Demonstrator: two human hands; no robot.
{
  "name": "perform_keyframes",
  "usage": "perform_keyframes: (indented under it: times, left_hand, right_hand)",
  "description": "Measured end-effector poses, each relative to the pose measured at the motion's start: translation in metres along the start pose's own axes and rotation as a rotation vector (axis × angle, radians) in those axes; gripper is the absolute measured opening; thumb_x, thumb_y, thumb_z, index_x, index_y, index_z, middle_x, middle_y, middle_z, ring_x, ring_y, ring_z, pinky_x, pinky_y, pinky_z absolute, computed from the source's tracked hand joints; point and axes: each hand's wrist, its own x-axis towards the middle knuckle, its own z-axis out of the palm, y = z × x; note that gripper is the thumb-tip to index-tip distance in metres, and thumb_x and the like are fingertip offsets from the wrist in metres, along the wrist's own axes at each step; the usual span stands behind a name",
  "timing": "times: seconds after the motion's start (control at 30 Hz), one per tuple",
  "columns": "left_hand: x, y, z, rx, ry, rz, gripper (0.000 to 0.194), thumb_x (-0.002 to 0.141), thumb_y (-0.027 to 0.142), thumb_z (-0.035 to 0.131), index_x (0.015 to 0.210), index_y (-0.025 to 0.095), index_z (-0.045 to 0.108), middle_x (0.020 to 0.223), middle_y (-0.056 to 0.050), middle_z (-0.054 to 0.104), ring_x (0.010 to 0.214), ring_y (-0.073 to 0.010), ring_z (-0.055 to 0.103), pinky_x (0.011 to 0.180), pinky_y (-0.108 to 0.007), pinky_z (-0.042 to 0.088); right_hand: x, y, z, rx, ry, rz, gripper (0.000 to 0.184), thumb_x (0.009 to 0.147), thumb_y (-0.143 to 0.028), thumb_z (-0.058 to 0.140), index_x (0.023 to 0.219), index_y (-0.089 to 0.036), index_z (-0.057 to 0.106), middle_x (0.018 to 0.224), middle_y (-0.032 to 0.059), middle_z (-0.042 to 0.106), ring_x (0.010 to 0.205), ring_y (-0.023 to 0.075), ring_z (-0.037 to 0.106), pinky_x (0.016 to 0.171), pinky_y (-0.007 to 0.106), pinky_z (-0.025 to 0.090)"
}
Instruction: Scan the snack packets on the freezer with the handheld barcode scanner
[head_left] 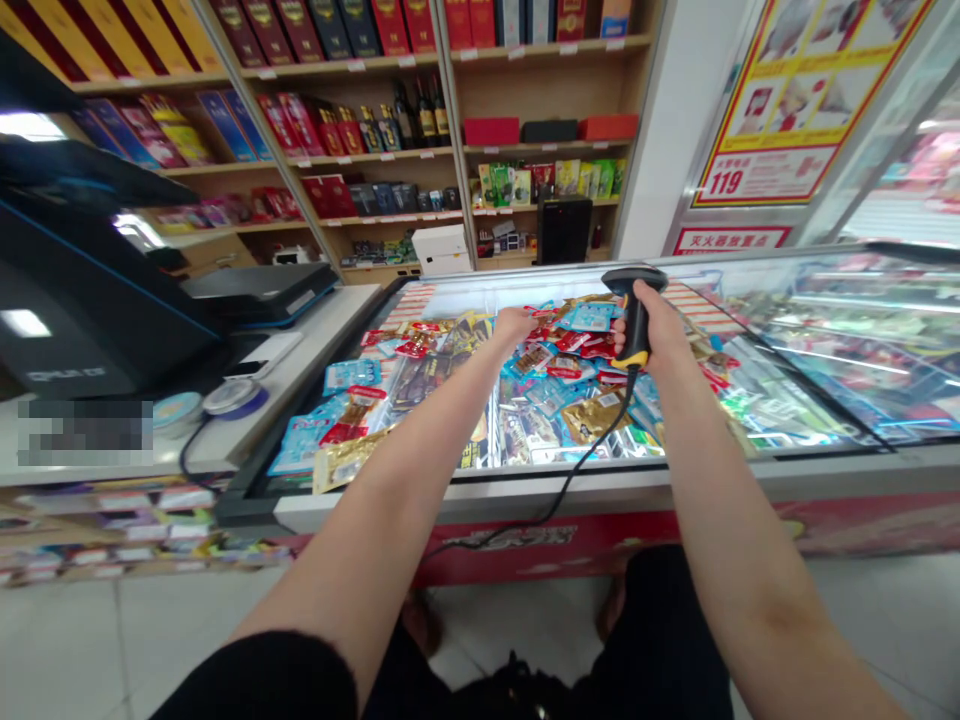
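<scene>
My right hand (658, 318) is wrapped round the handle of a black and yellow barcode scanner (636, 325), its head pointing away from me over the pile. A black cable (581, 462) runs from the scanner's base down across the freezer's front edge. My left hand (514, 324) reaches to the far left part of the pile, fingers drawn together against the red snack packets (574, 342). Its fingertips are partly hidden, so what they grip is unclear. Around both hands lie blue snack packets (589, 317) and a gold snack packet (595, 417), spread over the glass freezer top.
The chest freezer (630, 488) stretches to the right. Left of it, a counter (319, 325) bears a dark checkout machine (82, 290), a phone (253, 368) and round tubs. Beyond are shelves (375, 160) of boxes and bottles, and a fire notice (802, 110).
</scene>
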Motion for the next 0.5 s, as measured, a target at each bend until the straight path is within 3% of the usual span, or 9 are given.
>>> perform_keyframes:
  times: [0.1,0.27,0.37,0.5]
  left_hand:
    - [0.002,-0.012,0.006,-0.017,-0.064,0.004,0.034,0.081,0.017,0.064,0.111,0.015,0.079,0.092,-0.007,0.077,0.091,-0.0208,0.072,0.076,-0.025,0.051]
    - [0.006,-0.027,-0.004,0.024,-0.014,0.038,0.03,0.081,0.019,0.064,0.106,0.015,0.08,0.102,-0.006,0.078,0.1,-0.0205,0.071,0.084,-0.023,0.05]
    - [0.008,-0.041,-0.025,0.057,0.036,-0.001,0.038,0.082,0.022,0.065,0.117,0.013,0.076,0.114,-0.009,0.077,0.105,-0.0207,0.07,0.088,-0.024,0.05]
    - [0.008,-0.07,-0.067,0.122,0.126,-0.021,0.042,0.083,0.02,0.063,0.123,0.013,0.071,0.124,-0.011,0.073,0.114,-0.0196,0.068,0.094,-0.023,0.048]
  right_hand:
    - [0.002,0.003,-0.006,0.012,0.023,0.005,0.036,0.09,-0.056,0.064,0.085,-0.021,0.061,0.049,-0.0026,0.056,0.038,0.0141,0.053,0.034,0.024,0.043]
    - [0.001,0.006,-0.002,-0.01,0.007,0.034,0.035,0.09,-0.055,0.064,0.086,-0.021,0.063,0.049,-0.0024,0.056,0.039,0.0158,0.055,0.035,0.026,0.045]
    - [-0.003,0.007,0.011,-0.021,-0.023,0.044,0.033,0.092,-0.053,0.063,0.087,-0.02,0.061,0.05,-0.0021,0.056,0.038,0.0151,0.054,0.035,0.026,0.045]
    - [-0.01,0.015,0.045,-0.053,-0.088,0.086,0.031,0.096,-0.048,0.061,0.083,-0.02,0.057,0.05,-0.0016,0.057,0.035,0.013,0.051,0.034,0.024,0.044]
